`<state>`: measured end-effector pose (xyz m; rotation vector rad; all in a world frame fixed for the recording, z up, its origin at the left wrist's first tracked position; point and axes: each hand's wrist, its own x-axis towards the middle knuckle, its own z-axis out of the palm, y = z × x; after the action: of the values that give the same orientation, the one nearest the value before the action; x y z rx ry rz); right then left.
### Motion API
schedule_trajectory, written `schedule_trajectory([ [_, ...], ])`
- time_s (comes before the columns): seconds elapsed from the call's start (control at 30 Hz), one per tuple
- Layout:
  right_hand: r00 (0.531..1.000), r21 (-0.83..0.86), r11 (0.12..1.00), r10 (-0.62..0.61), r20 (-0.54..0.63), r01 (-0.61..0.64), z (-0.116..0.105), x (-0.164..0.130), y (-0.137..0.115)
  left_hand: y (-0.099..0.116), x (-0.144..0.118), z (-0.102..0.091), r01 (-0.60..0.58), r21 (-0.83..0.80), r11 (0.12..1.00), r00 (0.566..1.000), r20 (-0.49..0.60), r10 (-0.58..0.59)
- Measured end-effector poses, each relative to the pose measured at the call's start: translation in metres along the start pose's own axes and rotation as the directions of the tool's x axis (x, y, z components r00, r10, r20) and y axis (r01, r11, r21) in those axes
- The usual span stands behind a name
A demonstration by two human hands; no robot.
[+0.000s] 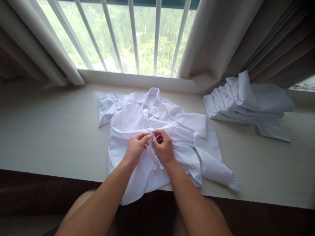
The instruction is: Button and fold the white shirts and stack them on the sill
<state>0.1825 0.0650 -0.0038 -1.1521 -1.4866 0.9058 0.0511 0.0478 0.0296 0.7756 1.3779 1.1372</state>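
Shirt (137, 118) placket at frame centre is pinched by my left hand (136, 148) and right hand (162, 147); I reckon slack cloth could slip, misaligning the edges.

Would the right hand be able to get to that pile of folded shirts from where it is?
Probably yes. The right hand is pinching the shirt, but only bare ledge lies between it and the pile to its right.

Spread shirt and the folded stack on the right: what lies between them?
Nothing: in the head view, bare counter separates the spread shirt from the folded stack.
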Motion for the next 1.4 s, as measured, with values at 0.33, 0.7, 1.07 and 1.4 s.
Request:
schedule_trajectory([
  [0.33, 0.999, 0.009, 1.0, -0.015, -0.04, 0.015, 0.0016, -0.0016, 0.0012, 0.005, -0.0021, -0.0004, -0.015, 0.074, 0.997, 1.0, -0.015, 0.016],
  [0.7, 1.0, 0.007, 1.0, 0.004, -0.011, -0.004, 0.0012, -0.0016, -0.0007, 0.0048, -0.0029, -0.001, -0.042, 0.077, 0.996, 0.999, -0.001, 0.042],
  [1.07, 1.0, 0.015, 1.0, 0.023, 0.004, -0.024, 0.0011, -0.0016, -0.0029, 0.0058, -0.0049, -0.0006, -0.03, 0.057, 0.998, 1.0, 0.001, 0.03],
  [1.4, 1.0, 0.016, 0.999, 0.03, -0.01, -0.03, 0.0011, -0.0022, -0.0024, 0.0071, -0.0033, -0.0016, -0.045, 0.086, 0.995, 0.999, 0.019, 0.044],
])
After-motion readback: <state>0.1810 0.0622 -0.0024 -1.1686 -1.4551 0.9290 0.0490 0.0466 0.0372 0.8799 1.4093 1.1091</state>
